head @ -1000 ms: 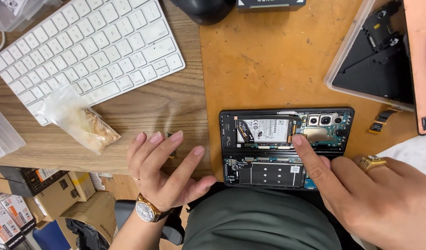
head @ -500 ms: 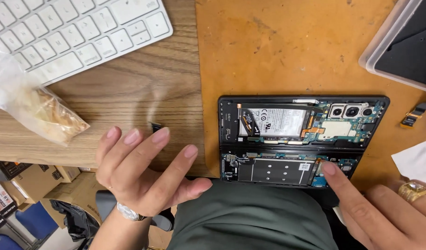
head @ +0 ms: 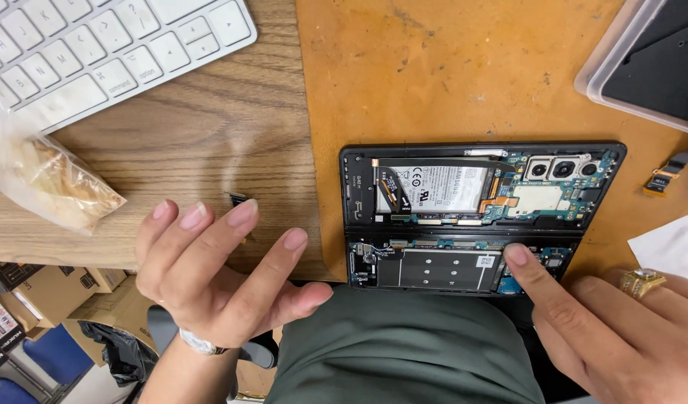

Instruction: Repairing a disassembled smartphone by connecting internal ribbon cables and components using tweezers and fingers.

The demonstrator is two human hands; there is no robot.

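Opened foldable phone (head: 478,217): one, on bench (head: 172,142). Right hand (head: 621,337) forefinger pressing lower board; left hand (head: 216,269) spread, empty.

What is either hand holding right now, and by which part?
Nothing is gripped. The right hand presses one fingertip on the opened phone; the left hand hovers open.

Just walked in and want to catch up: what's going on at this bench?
A person has an opened phone lying on an orange mat, its battery and boards bare. The right hand presses one fingertip on the phone's lower half. The left hand hovers open over the desk edge, holding nothing. A keyboard sits behind.
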